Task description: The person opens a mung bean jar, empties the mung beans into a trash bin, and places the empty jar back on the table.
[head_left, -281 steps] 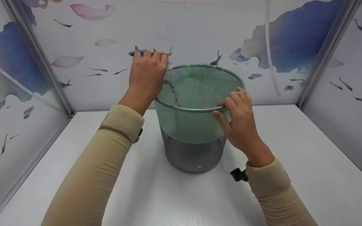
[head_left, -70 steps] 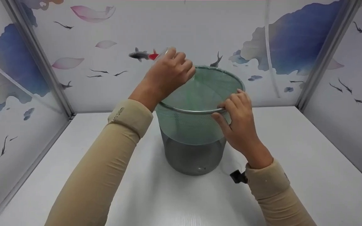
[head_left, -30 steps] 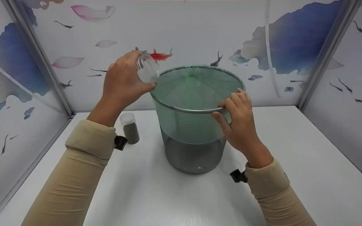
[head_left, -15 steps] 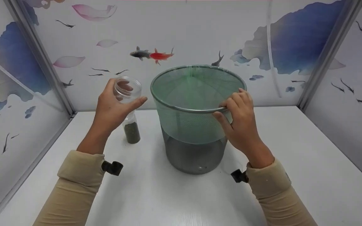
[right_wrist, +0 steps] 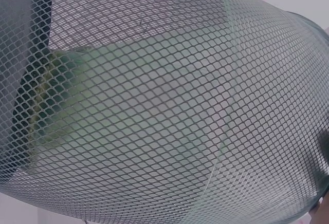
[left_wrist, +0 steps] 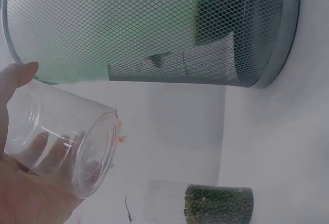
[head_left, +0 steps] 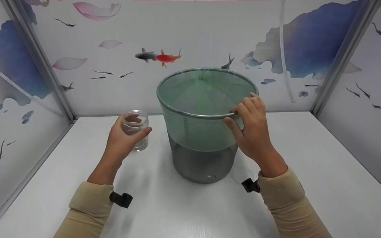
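Observation:
In the head view my left hand (head_left: pixel 119 142) holds a clear jar (head_left: pixel 137 124) upright by its side, left of the bin and low over the table. Nothing shows inside this jar (left_wrist: pixel 61 136) in the left wrist view. A second clear jar, part filled with green beans (left_wrist: pixel 220 204), appears below it there; in the head view it does not show. My right hand (head_left: pixel 251 127) grips the near right rim of a grey mesh wastebasket (head_left: pixel 203 165), fingers over the top and thumb outside. A green bag (head_left: pixel 197 132) lines the basket, folded over its rim.
The white table (head_left: pixel 177 211) carries the wastebasket near its middle. Printed panels with fish and lotus petals (head_left: pixel 190 33) close in the back and both sides. A black wrist camera (head_left: pixel 121 199) sticks out from the left cuff.
Earlier, dark grains poured from the left hand's jar into the lined basket. Since then that hand has turned the jar upright and lowered it to the left. The right hand has stayed put.

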The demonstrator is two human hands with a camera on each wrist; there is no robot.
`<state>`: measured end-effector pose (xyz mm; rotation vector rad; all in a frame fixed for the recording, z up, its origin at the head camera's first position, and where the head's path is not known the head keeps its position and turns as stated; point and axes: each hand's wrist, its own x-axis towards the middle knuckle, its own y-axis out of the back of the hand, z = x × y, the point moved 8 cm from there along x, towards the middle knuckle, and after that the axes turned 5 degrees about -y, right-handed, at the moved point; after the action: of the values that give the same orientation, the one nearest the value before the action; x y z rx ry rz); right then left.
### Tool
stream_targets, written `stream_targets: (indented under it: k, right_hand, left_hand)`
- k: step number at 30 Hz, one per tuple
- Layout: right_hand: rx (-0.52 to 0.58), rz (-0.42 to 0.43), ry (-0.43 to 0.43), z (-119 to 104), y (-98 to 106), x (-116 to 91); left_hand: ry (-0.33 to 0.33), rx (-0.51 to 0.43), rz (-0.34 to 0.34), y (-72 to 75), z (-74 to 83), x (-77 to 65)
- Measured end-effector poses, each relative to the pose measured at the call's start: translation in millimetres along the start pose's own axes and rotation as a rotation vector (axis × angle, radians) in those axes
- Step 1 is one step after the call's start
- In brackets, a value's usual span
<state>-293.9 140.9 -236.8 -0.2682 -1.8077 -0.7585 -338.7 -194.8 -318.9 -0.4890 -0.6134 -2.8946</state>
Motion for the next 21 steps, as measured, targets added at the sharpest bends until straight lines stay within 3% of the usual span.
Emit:
stream_targets:
  k: [10, 21]
  right_hand:
    - [0.006, 0.008, 0.006, -1.4, 1.0, 0.8]
    - [0.010, 0.007, 0.009, -2.1, 0.5, 1.2]
  left_hand:
    - [0.034, 0.014, -0.047, -15.1, -24.7, -7.4]
    - [0.120, 0.049, -0.127, -36.4, -59.9, -17.4]
